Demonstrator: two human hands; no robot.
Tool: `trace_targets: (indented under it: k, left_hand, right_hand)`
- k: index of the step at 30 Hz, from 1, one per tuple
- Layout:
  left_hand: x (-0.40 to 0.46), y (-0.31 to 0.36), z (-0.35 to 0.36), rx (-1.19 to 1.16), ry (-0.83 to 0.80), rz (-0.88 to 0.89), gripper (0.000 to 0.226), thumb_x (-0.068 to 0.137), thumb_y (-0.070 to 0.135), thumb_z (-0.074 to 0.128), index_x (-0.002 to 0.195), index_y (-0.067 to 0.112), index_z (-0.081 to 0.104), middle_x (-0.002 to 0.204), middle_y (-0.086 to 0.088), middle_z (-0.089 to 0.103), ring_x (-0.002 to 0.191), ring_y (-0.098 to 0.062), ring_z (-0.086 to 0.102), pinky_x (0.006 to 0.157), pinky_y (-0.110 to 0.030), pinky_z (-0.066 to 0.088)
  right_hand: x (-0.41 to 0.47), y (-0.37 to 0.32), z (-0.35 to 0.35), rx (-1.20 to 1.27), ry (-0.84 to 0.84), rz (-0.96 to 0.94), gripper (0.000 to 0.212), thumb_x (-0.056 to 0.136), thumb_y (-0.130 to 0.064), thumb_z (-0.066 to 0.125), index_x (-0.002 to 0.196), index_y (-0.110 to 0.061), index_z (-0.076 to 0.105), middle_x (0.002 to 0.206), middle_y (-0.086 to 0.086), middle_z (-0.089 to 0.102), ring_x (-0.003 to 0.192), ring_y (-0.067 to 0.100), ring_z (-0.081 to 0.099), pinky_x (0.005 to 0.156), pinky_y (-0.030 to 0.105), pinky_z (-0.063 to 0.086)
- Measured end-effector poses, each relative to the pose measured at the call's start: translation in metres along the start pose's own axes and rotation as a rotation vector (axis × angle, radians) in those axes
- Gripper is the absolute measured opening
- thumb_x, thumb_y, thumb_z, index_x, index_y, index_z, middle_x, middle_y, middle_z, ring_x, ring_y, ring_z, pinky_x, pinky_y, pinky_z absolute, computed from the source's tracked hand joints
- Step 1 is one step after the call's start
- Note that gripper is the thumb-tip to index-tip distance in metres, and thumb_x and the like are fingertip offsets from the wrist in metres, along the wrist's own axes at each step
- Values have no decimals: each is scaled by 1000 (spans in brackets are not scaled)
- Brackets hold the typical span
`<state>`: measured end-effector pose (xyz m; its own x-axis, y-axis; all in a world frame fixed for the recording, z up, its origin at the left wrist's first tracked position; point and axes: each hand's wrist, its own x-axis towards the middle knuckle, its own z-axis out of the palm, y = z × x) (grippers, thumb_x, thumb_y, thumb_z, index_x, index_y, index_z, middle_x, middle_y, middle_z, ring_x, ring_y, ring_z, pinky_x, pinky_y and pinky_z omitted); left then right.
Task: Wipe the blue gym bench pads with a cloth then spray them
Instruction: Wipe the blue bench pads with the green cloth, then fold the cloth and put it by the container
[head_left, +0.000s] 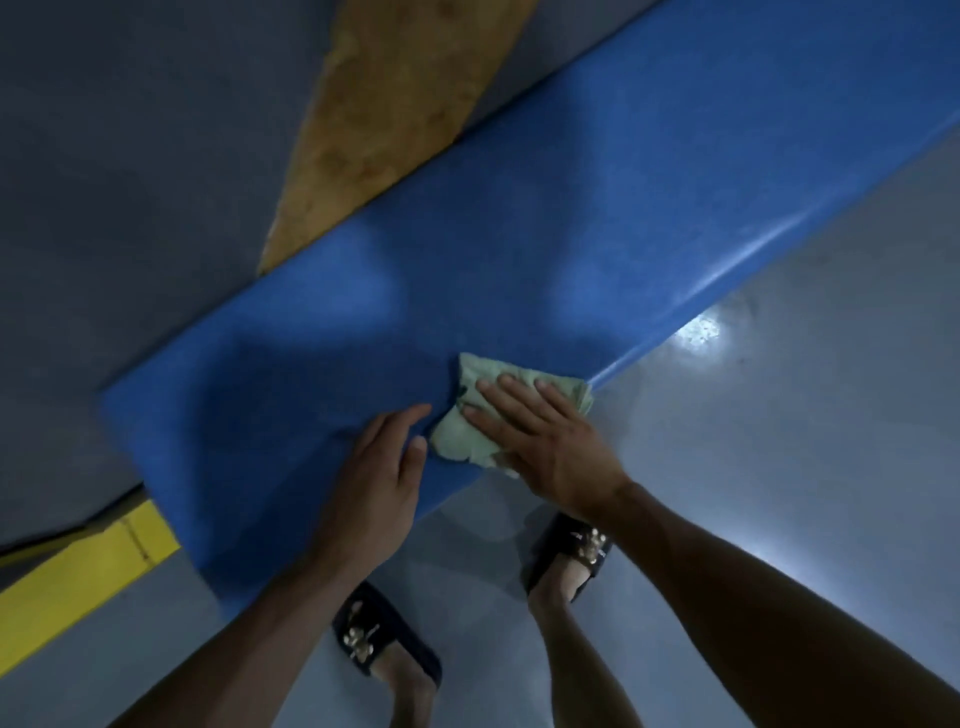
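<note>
We see the blue bench pad (519, 249) running diagonally, pale green cloth (470, 426) at its near edge. Right hand (540, 441) presses the cloth flat, fingers straight. Left hand (374, 467) rests flat on the pad, just beside the cloth, holding nothing.

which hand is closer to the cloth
Right. The right hand lies flat on top of the cloth, pressing it onto the blue pad. The left hand rests on the pad just beside the cloth's left edge, fingertips almost reaching it.
</note>
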<state>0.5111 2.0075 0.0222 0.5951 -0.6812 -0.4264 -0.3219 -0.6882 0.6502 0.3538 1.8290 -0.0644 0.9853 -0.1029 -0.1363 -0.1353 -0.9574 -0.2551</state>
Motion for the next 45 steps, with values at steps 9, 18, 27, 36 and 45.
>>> trace_targets:
  k: [9,18,27,36,45]
  left_hand:
    - [75,172,63,111,-162,118,36,105,24,42,135,18,59,134,4,63,123,-11,59,105,-27,43]
    - [96,409,79,-161,-190,192,32,83,65,42,102,52,64,95,19,74,89,-10,72,89,-43,57]
    - [86,613,111,-517,-600,44,70,76,71,71,120,16,68,111,-3,77,104,-22,72,87,-39,56]
    - [147,806,101,-605,-672,305,38,86,24,77,121,13,66,117,-7,75,112,-26,70,96,-43,57]
    - [221,1019,117,-364,-791,680,32,87,33,71,110,12,67,101,-7,74,97,-20,70,86,-37,57]
  right_hand:
    - [-66,164,-87,768,238,665,37,106,-24,48,142,-20,56,139,3,61,126,17,57,108,28,44]
    - [-182,213,-301,1996,643,1114,34,99,-27,50,97,-10,79,94,10,79,74,21,75,62,29,53]
    - [-259,281,-445,2268,1025,947,54,96,-34,42,128,3,66,133,29,62,124,47,59,112,62,40]
    - [-276,403,-602,1829,1059,1036,52,94,-50,52,123,-11,70,119,17,73,113,34,70,102,48,52]
    - [-320,550,-721,1520,887,1079,47,84,-55,75,116,-20,72,107,7,78,98,24,75,80,37,60]
